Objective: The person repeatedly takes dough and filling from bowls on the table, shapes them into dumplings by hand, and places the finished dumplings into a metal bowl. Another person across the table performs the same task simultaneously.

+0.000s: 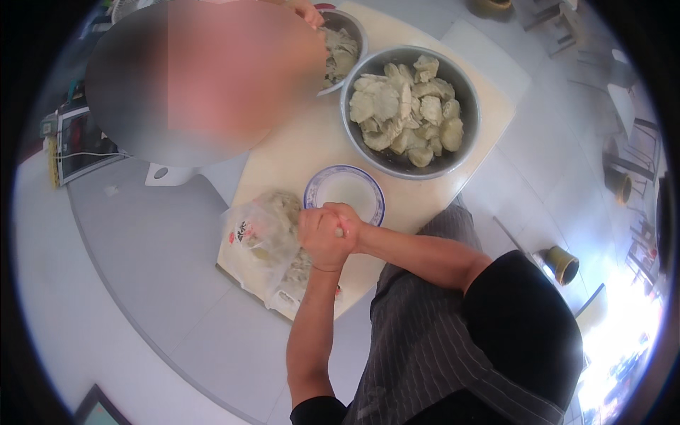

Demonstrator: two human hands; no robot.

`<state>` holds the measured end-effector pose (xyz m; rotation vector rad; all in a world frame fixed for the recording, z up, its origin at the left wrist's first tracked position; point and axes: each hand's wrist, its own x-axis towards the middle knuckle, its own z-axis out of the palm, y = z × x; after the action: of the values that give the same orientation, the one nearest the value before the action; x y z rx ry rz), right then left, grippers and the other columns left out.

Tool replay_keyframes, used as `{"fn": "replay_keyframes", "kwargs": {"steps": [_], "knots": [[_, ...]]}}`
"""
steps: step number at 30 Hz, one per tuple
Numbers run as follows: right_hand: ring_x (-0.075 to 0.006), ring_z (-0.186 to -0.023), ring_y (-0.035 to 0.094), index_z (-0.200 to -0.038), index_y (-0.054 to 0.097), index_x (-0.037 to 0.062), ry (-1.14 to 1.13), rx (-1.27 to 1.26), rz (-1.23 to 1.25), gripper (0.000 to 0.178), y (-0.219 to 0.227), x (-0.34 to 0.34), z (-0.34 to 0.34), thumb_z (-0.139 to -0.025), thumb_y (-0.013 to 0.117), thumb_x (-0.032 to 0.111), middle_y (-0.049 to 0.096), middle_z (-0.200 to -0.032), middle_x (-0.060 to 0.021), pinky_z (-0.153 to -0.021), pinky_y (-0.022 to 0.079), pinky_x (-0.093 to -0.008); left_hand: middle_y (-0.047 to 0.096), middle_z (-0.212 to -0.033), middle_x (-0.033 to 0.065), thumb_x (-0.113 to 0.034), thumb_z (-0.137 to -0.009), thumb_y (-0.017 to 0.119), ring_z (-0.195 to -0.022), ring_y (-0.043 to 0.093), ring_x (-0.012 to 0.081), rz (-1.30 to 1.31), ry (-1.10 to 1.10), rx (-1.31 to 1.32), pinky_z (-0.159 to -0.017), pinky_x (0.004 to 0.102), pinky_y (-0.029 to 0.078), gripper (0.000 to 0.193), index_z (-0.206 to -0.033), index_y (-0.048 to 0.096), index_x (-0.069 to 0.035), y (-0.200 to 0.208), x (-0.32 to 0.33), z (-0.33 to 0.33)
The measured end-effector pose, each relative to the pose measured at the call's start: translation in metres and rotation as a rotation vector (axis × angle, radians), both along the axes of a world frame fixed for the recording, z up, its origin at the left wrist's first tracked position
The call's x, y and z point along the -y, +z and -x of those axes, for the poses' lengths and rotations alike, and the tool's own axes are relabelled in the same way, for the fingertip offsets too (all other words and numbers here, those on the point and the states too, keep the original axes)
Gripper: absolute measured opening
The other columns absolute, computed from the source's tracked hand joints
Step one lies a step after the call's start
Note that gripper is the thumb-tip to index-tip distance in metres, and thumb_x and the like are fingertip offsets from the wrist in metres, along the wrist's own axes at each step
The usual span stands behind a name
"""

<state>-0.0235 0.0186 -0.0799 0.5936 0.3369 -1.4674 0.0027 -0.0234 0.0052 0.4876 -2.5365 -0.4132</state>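
My left hand and my right hand are clasped together over the near rim of a white plate with a blue patterned border. Both are closed, fingers wrapped and pressed tight. A small pale bit shows between them, but its kind is hidden. Left of my hands lies a clear plastic bag with red and black print. Greyish, lumpy pieces fill it. Beyond the plate stands a large metal bowl heaped with pale grey-green, slice-like chunks.
A second metal bowl of similar pieces stands farther back, with another person's hand at its rim. That person is across the cream table. A bucket-like container sits on the tiled floor to the right, and stools stand farther off.
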Motion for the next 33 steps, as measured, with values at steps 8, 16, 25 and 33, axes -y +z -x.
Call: {"fn": "replay_keyframes", "kwargs": {"steps": [8,16,25,33], "knots": [[-0.0125,-0.069,0.053,-0.074,0.053,0.0135,0.001,0.043,-0.019,0.017,0.013,-0.002,0.011,-0.089,0.046,0.017,0.053,-0.073,0.0004,-0.064,0.045,-0.0311,0.051,-0.069,0.0106,-0.006,-0.065,0.059,-0.066,0.050,0.0313,-0.028,-0.016,0.066,-0.058,0.0407,0.043,0.011,-0.065,0.048,-0.007,0.004,0.001,0.008],[-0.0147,-0.075,0.054,-0.081,0.055,0.0123,-0.065,-0.033,0.073,0.015,0.011,-0.008,0.012,-0.090,0.046,0.020,0.055,-0.080,-0.0018,-0.069,0.046,-0.0326,0.051,-0.070,0.0108,-0.005,-0.067,0.059,-0.066,0.050,0.0315,-0.034,-0.027,0.080,-0.057,0.0406,0.043,0.011,-0.067,0.048,-0.006,-0.002,0.003,0.010],[-0.0177,-0.081,0.057,-0.087,0.059,0.0100,0.042,-0.548,0.155,0.014,-0.019,-0.012,0.004,-0.089,0.046,0.014,0.057,-0.084,-0.0055,-0.070,0.048,-0.0350,0.050,-0.070,0.0099,-0.007,-0.063,0.060,-0.065,0.049,0.0297,-0.017,0.012,0.047,-0.055,0.0385,0.043,0.014,-0.065,0.046,-0.006,-0.007,0.000,0.013],[-0.0178,-0.080,0.053,-0.085,0.055,0.0099,-0.066,0.105,0.062,0.016,-0.045,0.003,-0.022,-0.090,0.044,0.021,0.054,-0.083,-0.0037,-0.073,0.046,-0.0345,0.050,-0.069,0.0104,-0.004,-0.065,0.059,-0.064,0.049,0.0299,-0.041,0.002,0.051,-0.055,0.0389,0.043,0.012,-0.066,0.047,-0.006,-0.008,-0.003,0.013]]}}
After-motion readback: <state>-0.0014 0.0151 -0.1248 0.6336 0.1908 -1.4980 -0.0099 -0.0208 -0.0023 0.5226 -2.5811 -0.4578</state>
